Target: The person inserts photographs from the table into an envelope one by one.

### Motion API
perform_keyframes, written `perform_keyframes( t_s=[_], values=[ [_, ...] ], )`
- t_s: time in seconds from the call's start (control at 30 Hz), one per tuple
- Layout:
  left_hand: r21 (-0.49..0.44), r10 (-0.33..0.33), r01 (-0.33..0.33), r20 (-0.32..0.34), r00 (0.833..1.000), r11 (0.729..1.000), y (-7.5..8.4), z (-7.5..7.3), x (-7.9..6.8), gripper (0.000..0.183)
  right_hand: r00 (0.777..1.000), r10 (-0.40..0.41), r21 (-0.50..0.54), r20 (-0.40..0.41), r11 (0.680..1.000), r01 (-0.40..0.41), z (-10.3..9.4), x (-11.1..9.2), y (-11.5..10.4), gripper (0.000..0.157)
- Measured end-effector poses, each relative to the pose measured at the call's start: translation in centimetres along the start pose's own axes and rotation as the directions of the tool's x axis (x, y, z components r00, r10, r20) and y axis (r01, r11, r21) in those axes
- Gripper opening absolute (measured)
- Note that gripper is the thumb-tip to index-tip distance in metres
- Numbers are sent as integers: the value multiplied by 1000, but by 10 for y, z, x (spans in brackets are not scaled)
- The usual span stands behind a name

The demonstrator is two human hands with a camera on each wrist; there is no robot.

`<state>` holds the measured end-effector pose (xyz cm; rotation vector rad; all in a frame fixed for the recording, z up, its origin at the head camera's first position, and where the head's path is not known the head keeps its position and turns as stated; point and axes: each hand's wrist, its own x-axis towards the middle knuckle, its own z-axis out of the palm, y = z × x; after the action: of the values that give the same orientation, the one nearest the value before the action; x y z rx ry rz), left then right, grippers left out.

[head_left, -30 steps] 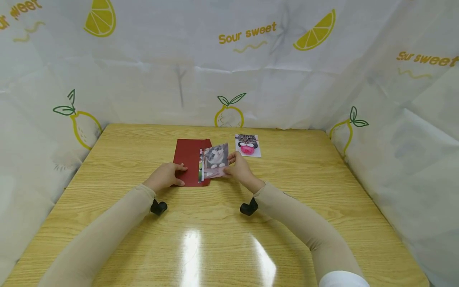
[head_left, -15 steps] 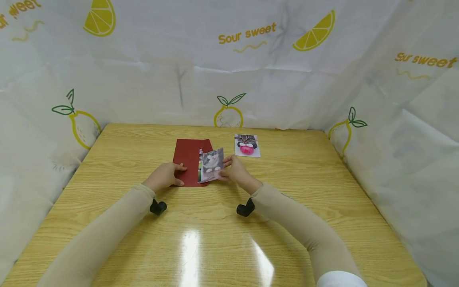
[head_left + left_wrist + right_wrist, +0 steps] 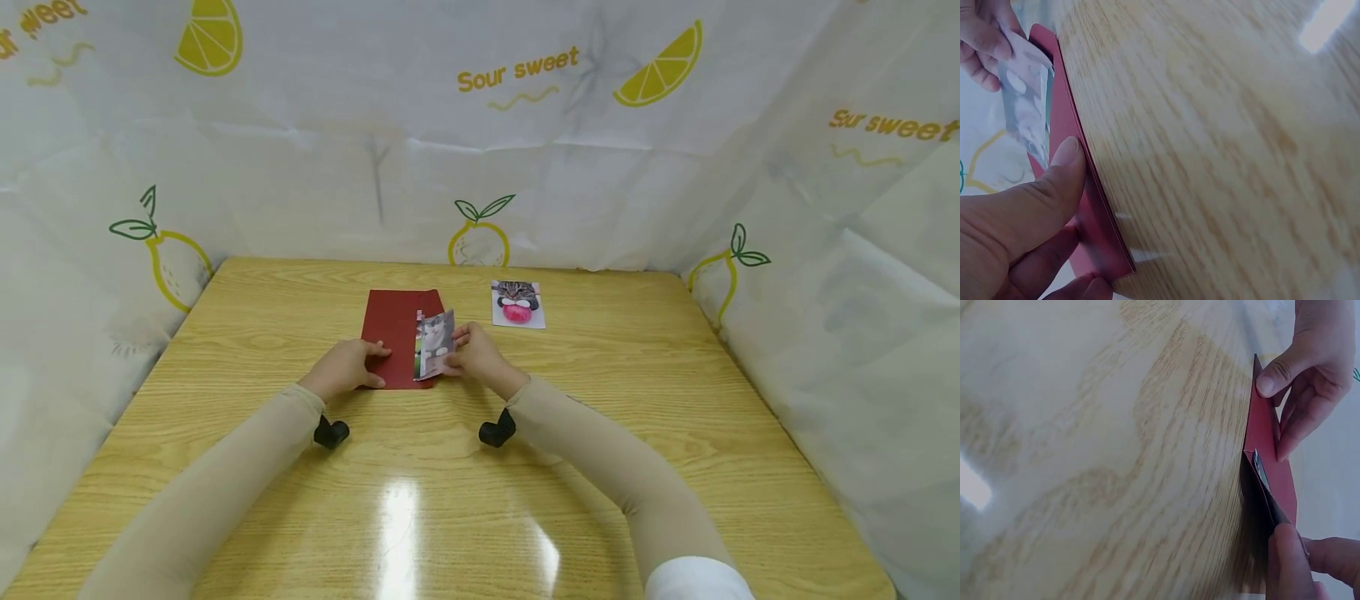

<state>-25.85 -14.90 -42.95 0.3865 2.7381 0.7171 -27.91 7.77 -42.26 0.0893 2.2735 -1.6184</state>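
A red envelope (image 3: 386,333) lies flat on the table. Against its left part, my left hand (image 3: 345,367) rests with thumb and index finger spread on the surface; its thumb (image 3: 1063,162) presses near the lower edge. My right hand (image 3: 483,358) pinches a photo of a grey-and-white cat (image 3: 437,342) by its right side. The photo stands tilted over the envelope's right part, its right side raised. Beside its left edge shows a thin strip of other photos (image 3: 418,350), mostly hidden. How deep the photo's left edge sits cannot be told.
Another photo, a tabby cat with a pink ball (image 3: 517,304), lies flat at the back right. The wood-grain table (image 3: 600,350) meets white lemon-print cloth (image 3: 337,192) behind and at both sides. A black wrist mount (image 3: 497,429) hangs under each forearm.
My right hand has moved left and a little down with the cat photo, which now shows narrower and more tilted over the envelope. My left hand has stayed in place.
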Motion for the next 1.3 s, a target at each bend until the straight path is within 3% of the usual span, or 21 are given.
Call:
perform_keyframes(
  t_s=[0.17,0.37,0.7,1.1,1.3],
  values=[
    [4,3,-3,2,1000,1000,-1,-1,0,54,998,-55,-96,-16,994,53,-3,6,4,31],
    [3,3,-3,0,1000,1000,-1,0,1,54,999,-31,-11,-24,999,31,-7,7,6,28],
    [14,1,-1,2,1000,1000,-2,1,2,55,999,-35,25,-39,999,36,-4,7,5,31],
    [11,9,-9,3,1000,1000,-2,1,2,54,997,-67,-79,-36,995,64,5,11,-1,27],
    [16,15,-15,-1,1000,1000,-2,1,1,54,998,-54,-75,-41,996,51,9,12,-3,24]
  ],
)
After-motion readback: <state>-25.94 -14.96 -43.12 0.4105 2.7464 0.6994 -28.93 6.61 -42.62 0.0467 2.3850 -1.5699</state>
